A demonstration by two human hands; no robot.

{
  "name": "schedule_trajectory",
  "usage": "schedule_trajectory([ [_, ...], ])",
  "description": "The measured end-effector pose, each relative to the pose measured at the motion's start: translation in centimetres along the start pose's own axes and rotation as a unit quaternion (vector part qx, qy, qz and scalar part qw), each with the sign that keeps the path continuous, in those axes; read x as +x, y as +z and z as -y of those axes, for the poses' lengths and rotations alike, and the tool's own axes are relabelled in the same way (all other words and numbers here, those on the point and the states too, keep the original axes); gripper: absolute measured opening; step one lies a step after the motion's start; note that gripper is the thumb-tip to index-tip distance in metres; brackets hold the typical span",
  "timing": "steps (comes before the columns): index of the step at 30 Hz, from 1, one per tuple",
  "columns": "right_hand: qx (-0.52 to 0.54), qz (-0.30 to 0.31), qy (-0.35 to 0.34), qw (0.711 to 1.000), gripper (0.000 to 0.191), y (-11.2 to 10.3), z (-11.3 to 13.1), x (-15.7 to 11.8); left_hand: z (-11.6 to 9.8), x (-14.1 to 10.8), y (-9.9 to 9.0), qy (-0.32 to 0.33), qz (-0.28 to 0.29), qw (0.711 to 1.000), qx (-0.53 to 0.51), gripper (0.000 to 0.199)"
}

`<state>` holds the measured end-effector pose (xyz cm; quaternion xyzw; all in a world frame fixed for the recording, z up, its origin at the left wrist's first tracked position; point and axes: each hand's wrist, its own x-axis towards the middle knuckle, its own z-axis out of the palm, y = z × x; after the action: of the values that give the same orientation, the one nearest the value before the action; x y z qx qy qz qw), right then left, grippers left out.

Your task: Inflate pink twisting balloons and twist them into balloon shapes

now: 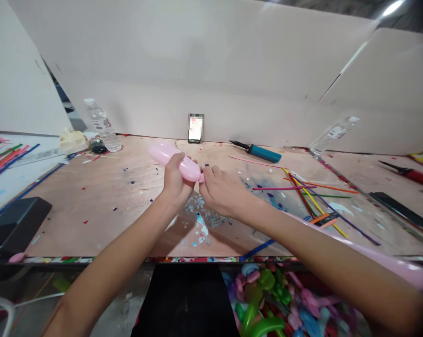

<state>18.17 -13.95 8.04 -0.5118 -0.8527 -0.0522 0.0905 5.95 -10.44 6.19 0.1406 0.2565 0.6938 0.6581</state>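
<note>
A long pink modelling balloon [189,169] is in both hands above the middle of the table. My left hand [174,180] is wrapped round its inflated near section, thumb on top, with the rounded end pointing away to the left. At a narrow pinched spot in the balloon, the fingers of my right hand [222,189] are closed, right beside the left fingers. More of the balloon seems to run beneath my right forearm to the right edge. Part of its course is hidden by that arm.
A blue hand pump [264,153] and a propped phone [195,128] are at the back. Uninflated balloons [313,201] lie to the right, near a dark phone [403,210]. Water bottles [104,126] stand by the panels. A black box [17,224] sits left; inflated balloons [264,299] fill the space below.
</note>
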Motion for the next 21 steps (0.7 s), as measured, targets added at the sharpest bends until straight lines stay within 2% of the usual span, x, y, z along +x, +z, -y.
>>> schedule_trajectory([
  [3, 0.179, 0.077, -0.02, 0.981, 0.03, -0.1, -1.3, 0.5, -0.7, 0.4, -1.8, -0.013, 0.102, 0.994, 0.028, 0.026],
  [6, 0.282, 0.135, 0.009, 0.95, 0.028, -0.3, -2.2, 0.7, -1.6, 0.2, -3.2, -0.024, 0.2, 0.977, 0.064, 0.041],
  [9, 0.343, 0.139, 0.052, 0.927, 0.038, 0.1, -2.0, 0.5, -2.3, 0.1, -3.7, -0.038, 0.258, 0.962, 0.082, 0.05],
  [12, 0.427, 0.121, 0.063, 0.894, 0.041, 0.9, -1.4, 0.0, -2.6, 0.1, -4.0, -0.041, 0.284, 0.955, 0.078, 0.051],
  [14, 0.51, 0.136, 0.053, 0.848, 0.03, 1.4, -1.2, -0.3, -2.6, 0.1, -4.2, -0.049, 0.292, 0.952, 0.075, 0.051],
  [15, 0.558, 0.157, 0.052, 0.813, 0.026, 1.7, -1.2, -0.3, -2.6, 0.2, -4.2, -0.055, 0.293, 0.952, 0.073, 0.051],
  [17, 0.654, 0.203, 0.062, 0.726, 0.023, 2.4, -1.2, -0.1, -2.6, 0.4, -4.3, -0.061, 0.281, 0.955, 0.071, 0.05],
  [19, 0.727, 0.213, 0.085, 0.647, 0.026, 3.5, -1.0, 0.4, -2.4, 0.9, -4.2, -0.055, 0.253, 0.963, 0.073, 0.047],
  [20, 0.748, 0.197, 0.104, 0.625, 0.029, 4.2, -0.8, 0.7, -2.2, 1.4, -4.2, -0.052, 0.236, 0.967, 0.079, 0.045],
  [21, 0.756, 0.171, 0.127, 0.619, 0.032, 4.9, -0.5, 1.0, -2.0, 1.9, -4.2, -0.055, 0.221, 0.969, 0.091, 0.043],
])
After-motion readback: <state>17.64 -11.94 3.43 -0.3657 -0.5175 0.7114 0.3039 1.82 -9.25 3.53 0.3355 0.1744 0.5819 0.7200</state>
